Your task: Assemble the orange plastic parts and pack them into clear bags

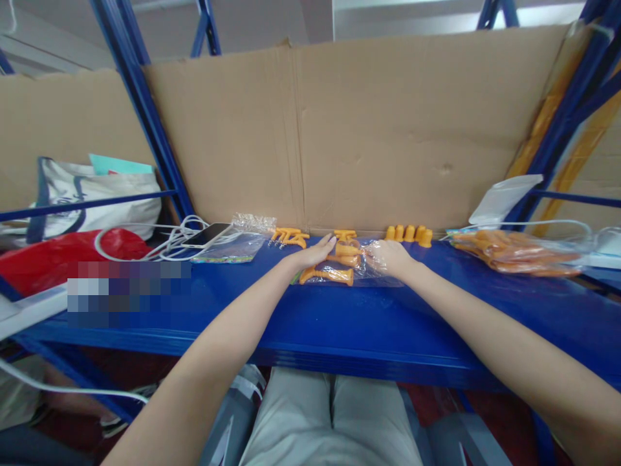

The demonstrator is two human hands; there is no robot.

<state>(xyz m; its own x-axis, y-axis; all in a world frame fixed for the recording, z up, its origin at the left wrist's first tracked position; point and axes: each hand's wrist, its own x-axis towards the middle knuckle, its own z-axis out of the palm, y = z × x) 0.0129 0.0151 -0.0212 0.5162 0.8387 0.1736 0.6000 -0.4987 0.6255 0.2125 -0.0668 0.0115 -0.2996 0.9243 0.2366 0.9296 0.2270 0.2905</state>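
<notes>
A clear plastic bag (317,283) lies on the blue shelf in front of me, with several orange plastic parts (345,260) in it. One curved, handle-like orange part (327,277) is nearest to me. My left hand (314,253) rests at the bag's left side, fingers stretched out over the parts. On the bag's right side, my right hand (392,257) is closed around the crinkled film; its fingertips are partly hidden. Behind my hands, more orange pieces (345,234) sit by the cardboard.
Orange cups (410,233) stand in a row at the back. Orange parts with small screws (288,237) lie left of them. A full bag of orange pieces (514,252) is at right. A phone (208,235), white cables (167,234) and a red bag (72,255) lie left.
</notes>
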